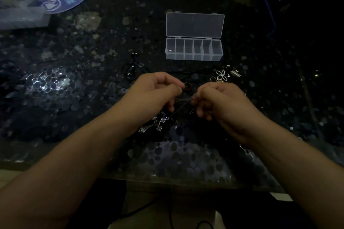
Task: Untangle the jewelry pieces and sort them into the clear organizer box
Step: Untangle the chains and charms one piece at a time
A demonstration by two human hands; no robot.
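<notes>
Dark speckled table (74, 83) | organizer box (193, 50) long axis left-right | hands (188, 98) pinch chain (181, 100)
</notes>
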